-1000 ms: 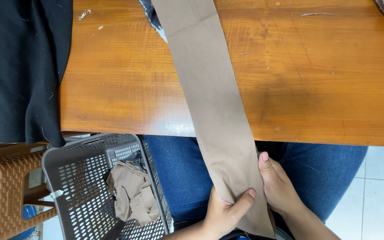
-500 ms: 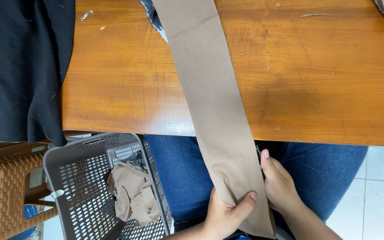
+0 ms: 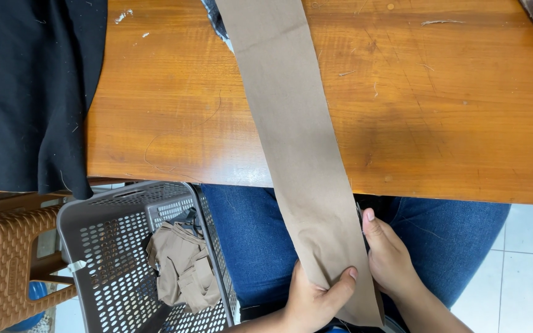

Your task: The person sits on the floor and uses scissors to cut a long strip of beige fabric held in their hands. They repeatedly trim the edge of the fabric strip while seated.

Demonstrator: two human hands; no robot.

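A long tan strip (image 3: 297,154) of cloth, flat and plain with straight cut edges, runs from the far edge of the wooden surface (image 3: 464,111) down over its near edge and onto the person's lap in blue jeans (image 3: 248,246); its near end is faintly creased, and its near right corner hangs past the hands. The left hand (image 3: 316,299) holds the strip's near end, its grip clamped on the cloth with the thumb lying across the top and the fingers hidden beneath; the right hand (image 3: 390,259) lies against the strip's right edge, fingers together and thumb along the edge, so whether its grip pinches the cloth I cannot tell. The two hands sit just beside each other. On the far left of the surface lies black cloth (image 3: 29,92), draping over the near edge; left of the lap stands a grey basket (image 3: 94,246) holding crumpled tan scraps (image 3: 183,265), with a brown stool (image 3: 1,259) just left of it.
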